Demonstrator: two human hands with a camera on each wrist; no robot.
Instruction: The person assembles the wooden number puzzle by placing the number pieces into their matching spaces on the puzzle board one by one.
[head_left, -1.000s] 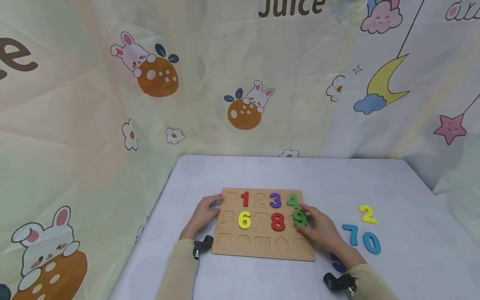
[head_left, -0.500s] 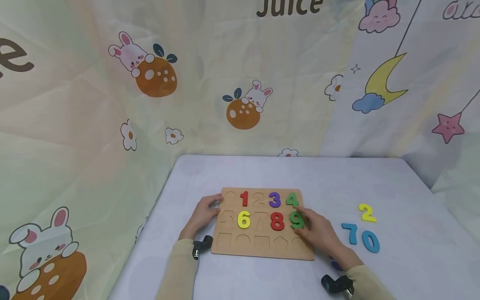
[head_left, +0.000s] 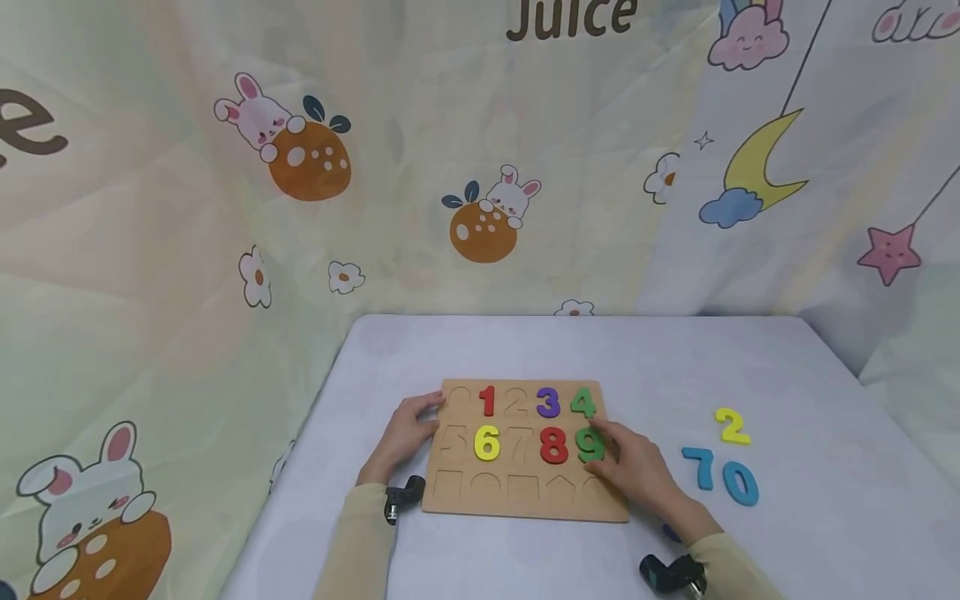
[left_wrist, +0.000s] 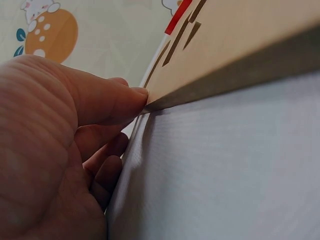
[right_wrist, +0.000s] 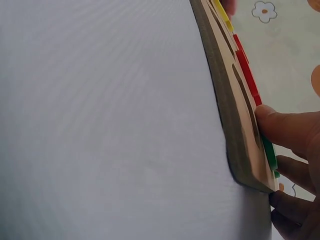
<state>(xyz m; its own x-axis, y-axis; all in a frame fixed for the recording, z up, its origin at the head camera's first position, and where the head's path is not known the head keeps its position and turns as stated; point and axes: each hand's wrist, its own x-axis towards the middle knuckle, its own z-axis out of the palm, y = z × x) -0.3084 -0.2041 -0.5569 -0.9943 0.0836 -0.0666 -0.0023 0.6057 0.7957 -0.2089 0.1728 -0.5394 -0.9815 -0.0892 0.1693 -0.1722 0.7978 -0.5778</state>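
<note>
A wooden number board (head_left: 480, 500) lies on the table, with the red 1 (head_left: 487, 401), purple 3 (head_left: 548, 402), green 4 (head_left: 582, 402), yellow 6 (head_left: 487, 442) and red 8 (head_left: 553, 446) on it. My right hand (head_left: 637, 467) pinches the green 9 (head_left: 589, 444) between thumb and fingers at the right end of the middle row. Whether the 9 lies fully flat, I cannot tell. My left hand (head_left: 405, 437) touches the board's left edge with extended thumb and index finger; its other fingers bend loosely in the left wrist view.
Right of the board lie a yellow 2 (head_left: 732, 426), a blue 7 (head_left: 701, 467) and a blue 0 (head_left: 741, 484). A purple piece (head_left: 671, 533) is mostly hidden beneath my right wrist. Printed fabric (head_left: 405, 217) hangs behind the white table (head_left: 660, 350).
My right hand has shifted slightly left with the green 9, from the board's right edge further onto the middle row. The left hand keeps its place at the board.
</note>
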